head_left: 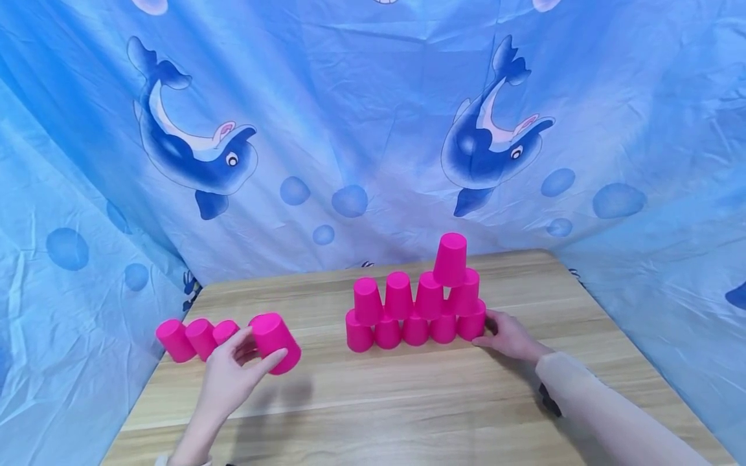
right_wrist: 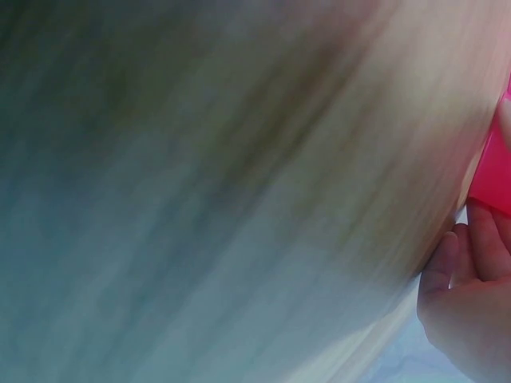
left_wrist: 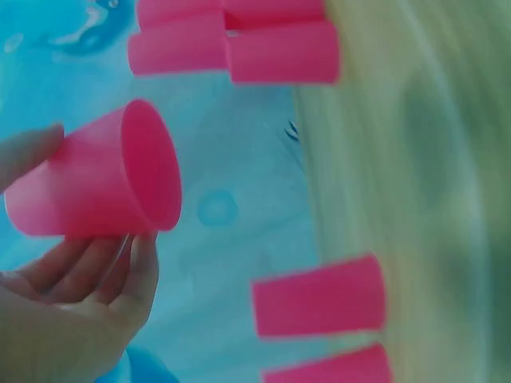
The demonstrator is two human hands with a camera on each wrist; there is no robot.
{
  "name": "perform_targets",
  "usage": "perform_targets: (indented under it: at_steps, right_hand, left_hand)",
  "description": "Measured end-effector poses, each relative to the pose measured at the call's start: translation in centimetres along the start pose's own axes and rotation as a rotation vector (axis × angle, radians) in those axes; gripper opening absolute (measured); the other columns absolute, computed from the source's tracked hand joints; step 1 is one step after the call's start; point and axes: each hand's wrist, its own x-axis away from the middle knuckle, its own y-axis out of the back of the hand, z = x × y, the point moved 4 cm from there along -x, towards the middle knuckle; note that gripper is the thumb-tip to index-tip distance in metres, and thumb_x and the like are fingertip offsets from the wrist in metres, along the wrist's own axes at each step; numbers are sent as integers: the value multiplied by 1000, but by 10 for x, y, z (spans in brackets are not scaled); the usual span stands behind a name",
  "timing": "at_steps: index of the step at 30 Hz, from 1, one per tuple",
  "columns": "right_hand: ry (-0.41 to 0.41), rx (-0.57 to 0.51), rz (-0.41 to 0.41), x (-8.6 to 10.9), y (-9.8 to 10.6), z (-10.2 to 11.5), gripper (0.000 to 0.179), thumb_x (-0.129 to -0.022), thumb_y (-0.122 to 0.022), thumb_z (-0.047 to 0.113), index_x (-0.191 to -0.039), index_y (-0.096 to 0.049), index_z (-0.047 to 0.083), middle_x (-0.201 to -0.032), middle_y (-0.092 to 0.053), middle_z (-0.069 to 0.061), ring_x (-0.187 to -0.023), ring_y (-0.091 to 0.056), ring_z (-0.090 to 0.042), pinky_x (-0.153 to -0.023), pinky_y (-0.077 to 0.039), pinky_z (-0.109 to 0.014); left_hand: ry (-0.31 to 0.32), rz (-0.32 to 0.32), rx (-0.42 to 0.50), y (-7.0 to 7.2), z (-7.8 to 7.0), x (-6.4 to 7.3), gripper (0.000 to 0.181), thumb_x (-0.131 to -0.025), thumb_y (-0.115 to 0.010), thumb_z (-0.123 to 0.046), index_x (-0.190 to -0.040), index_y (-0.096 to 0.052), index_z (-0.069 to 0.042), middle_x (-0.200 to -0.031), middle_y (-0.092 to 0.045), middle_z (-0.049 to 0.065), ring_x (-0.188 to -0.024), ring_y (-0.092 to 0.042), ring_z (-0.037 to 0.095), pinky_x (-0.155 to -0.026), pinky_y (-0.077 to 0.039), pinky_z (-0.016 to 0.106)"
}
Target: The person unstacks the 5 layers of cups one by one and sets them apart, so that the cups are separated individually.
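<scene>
Out front, fingers spread cup-wide, my left hand (head_left: 225, 375) grips a tapered pink plastic cup (head_left: 280, 346), my right hand (head_left: 514, 336) the stacked bottom-right pink cup (head_left: 469, 327). I'd avoid jostling that.

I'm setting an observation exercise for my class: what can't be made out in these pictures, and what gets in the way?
Head view: the lower part of the third cup from the left, hidden by the left hand.
Left wrist view: much of the lowest cup, cut off by the bottom edge.
Right wrist view: most of the end cup at the right hand, cut off by the right edge.
Right wrist view: the table's fine grain, blurred.
</scene>
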Motion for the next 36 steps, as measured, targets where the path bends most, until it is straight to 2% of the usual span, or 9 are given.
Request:
perform_targets:
  at_steps: [5, 9, 17, 20, 24, 25, 27, 30, 36]
  right_hand:
    - [-4, -7, 7, 0, 0, 0, 71, -76, -82, 29, -135, -51, 5, -128, -56, -15, -119, -51, -37, -95, -44, -50]
    - [-11, -14, 10, 0, 0, -1, 72, -76, -82, 29, -135, -50, 5, -129, -55, -15, -120, -50, -38, -95, -43, -50]
    - [-14, -8, 5, 1, 1, -1, 72, -76, -82, 28, -136, -49, 4, -129, -55, -16, -119, -50, -38, -94, -44, -49]
    - [-7, -8, 3, 0, 1, 0, 71, -76, -82, 27, -135, -50, 4, -128, -56, -15, -119, -51, -37, -94, -44, -49]
    - [-6, -9, 3, 0, 1, 0, 72, -75, -82, 28, -135, -50, 3, -128, -56, -15, -118, -51, -38, -93, -45, -49]
    - [-9, -7, 4, 0, 1, 0, 73, -75, -82, 29, -135, -50, 3, -127, -56, -15, -117, -51, -38, -93, -45, -49]
    - [-14, -9, 4, 0, 1, 0, 73, -75, -82, 29, -135, -50, 3, -127, -56, -15, -117, -51, -38, -92, -46, -49]
    - [-16, -9, -1, 0, 2, 1, 72, -75, -83, 27, -135, -50, 4, -127, -56, -15, -117, -51, -38, -93, -45, -49]
    - [-22, 8, 0, 0, 1, 0, 73, -75, -83, 29, -135, -50, 3, -127, -56, -15, -117, -52, -38, -93, -45, -49]
  left_hand:
    - [92, 57, -63, 25, 28, 11, 55, -76, -83, -25, -121, -60, -3, -107, -65, 13, -87, -64, 9, -75, -51, 18]
    - [173, 54, -108, 50, 52, 15, 60, -78, -81, -27, -125, -55, -1, -111, -62, 16, -85, -61, 1, -71, -51, 17]
    - [368, -81, -111, 94, 105, 14, 70, -78, -81, -29, -129, -47, 4, -93, -62, -9, -75, -54, -9, -63, -51, 17]
    - [490, -142, -134, 108, 124, 16, 79, -76, -82, -35, -134, -44, 3, -101, -64, 2, -72, -48, -12, -62, -47, 14]
    - [624, -247, -138, 128, 142, 19, 90, -76, -80, -41, -141, -37, 4, -126, -51, 23, -81, -48, 1, -58, -42, 13]
    - [645, -281, -127, 133, 147, 20, 90, -75, -80, -40, -141, -36, 3, -119, -55, 18, -83, -47, 3, -58, -42, 13]
    - [685, -331, -109, 142, 155, 22, 92, -75, -80, -40, -143, -34, 3, -120, -53, 20, -86, -46, 8, -56, -40, 14]
    - [716, -377, -99, 153, 167, 25, 93, -75, -81, -39, -144, -33, 3, -111, -55, 18, -82, -43, 4, -58, -39, 15]
    - [758, -380, -161, 165, 185, 28, 95, -74, -79, -45, -141, -35, 7, -96, -58, 22, -80, -44, 10, -61, -38, 22]
